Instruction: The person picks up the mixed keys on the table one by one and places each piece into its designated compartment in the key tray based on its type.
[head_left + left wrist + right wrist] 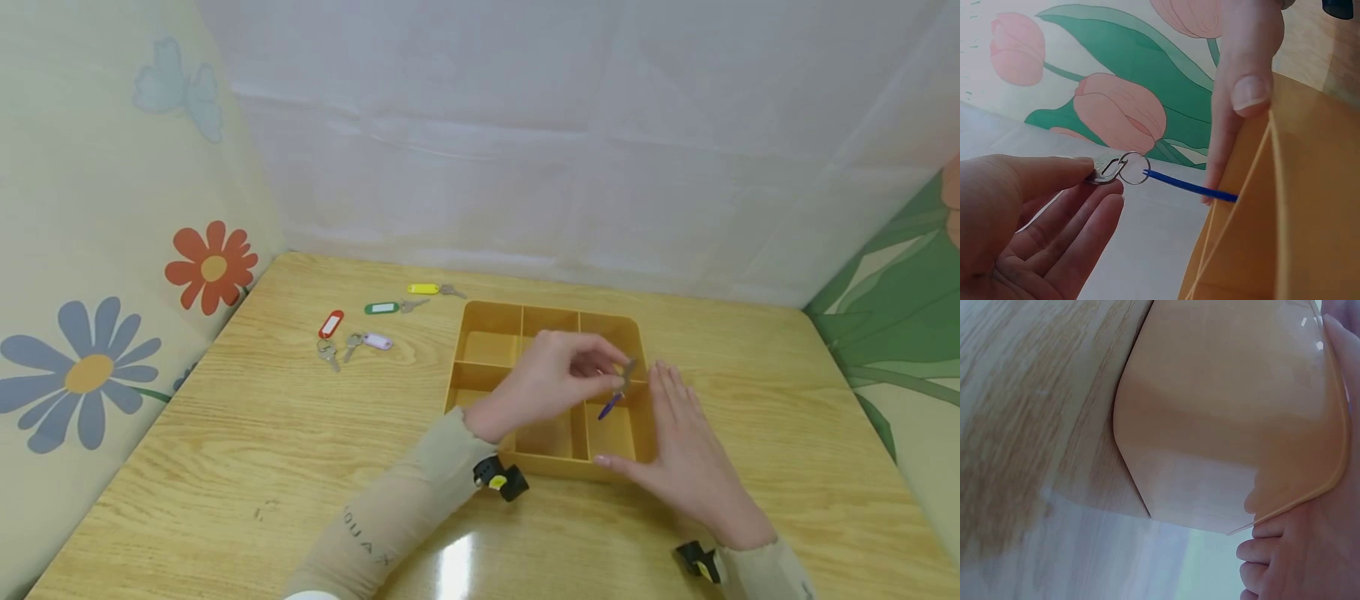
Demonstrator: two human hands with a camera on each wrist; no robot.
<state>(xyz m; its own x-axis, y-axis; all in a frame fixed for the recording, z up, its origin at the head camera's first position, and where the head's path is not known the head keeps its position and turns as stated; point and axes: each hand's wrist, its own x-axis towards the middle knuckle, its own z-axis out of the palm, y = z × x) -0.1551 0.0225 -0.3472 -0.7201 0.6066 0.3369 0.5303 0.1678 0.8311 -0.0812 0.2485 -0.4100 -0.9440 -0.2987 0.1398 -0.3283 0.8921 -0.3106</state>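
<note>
My left hand [551, 379] pinches a metal key [1105, 172] between thumb and fingertips, over the right part of a yellow-orange compartment box [562, 467]. From the key's split ring [1134, 168] hangs a dark blue key tag [611, 407], dangling over the front right compartment. My right hand [690, 458] rests on the box's front right corner, fingers stretched along the right rim and thumb at the front rim. In the right wrist view, fingertips [1257, 550] lie against the box's outer side. My left hand and forearm hide part of the middle compartments.
Left of the box lie several tagged keys on the wooden table [300, 467]: a yellow tag [423, 289], a green tag [382, 308], a red tag [331, 324] and a pale lilac tag [377, 341]. A white cloth wall [525, 167] stands behind, with flower-printed panels at both sides.
</note>
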